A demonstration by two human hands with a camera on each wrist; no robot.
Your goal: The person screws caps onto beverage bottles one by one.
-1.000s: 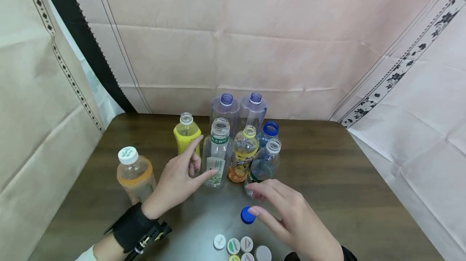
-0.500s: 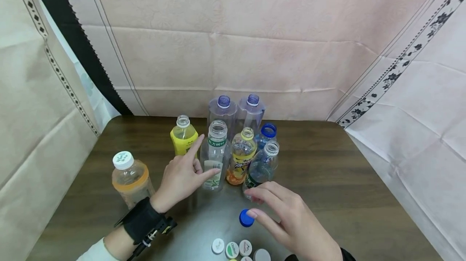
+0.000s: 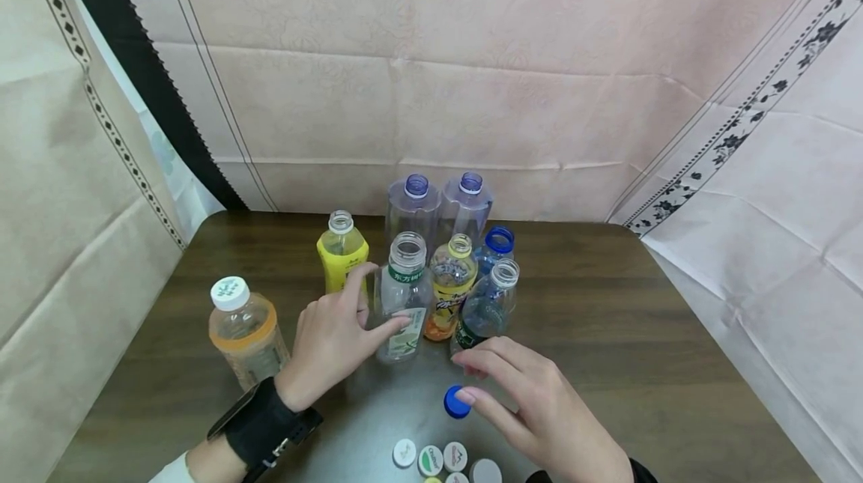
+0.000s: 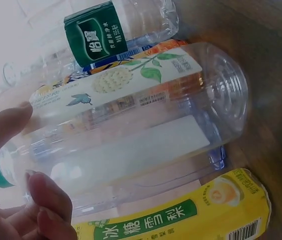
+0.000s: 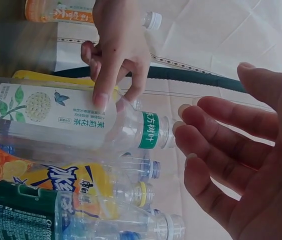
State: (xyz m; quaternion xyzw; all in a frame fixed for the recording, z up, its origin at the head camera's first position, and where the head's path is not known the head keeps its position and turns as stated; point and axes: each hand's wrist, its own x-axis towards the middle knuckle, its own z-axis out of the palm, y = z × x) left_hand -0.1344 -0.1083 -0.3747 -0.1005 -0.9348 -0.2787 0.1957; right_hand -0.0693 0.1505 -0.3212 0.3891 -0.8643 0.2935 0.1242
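Note:
My left hand (image 3: 330, 337) grips a clear plastic bottle (image 3: 407, 337) between thumb and fingers. It has no cap, a green neck band and a white label with a flower. In the right wrist view, the thumb presses the label of this tea bottle (image 5: 43, 110) just below its shoulder. My right hand (image 3: 536, 401) holds nothing, its fingers loosely bent. Its thumb overlaps a blue cap (image 3: 455, 403) on the table in the head view. Right of the gripped bottle stand an orange-and-yellow-labelled bottle (image 3: 450, 292) and a green-labelled water bottle (image 3: 487, 311).
Two purple-tinted bottles (image 3: 411, 210) and a blue-rimmed bottle (image 3: 499, 240) stand behind. A yellow bottle (image 3: 341, 251) is at back left. A white-capped bottle (image 3: 246, 333) stands by the left forearm. Several loose caps (image 3: 430, 460) lie at the table's front. Cloth (image 3: 418, 93) hangs behind.
My left fingers have closed round the tea bottle, which has shifted slightly nearer and leans a little. My right hand has stayed almost in place over the blue cap.

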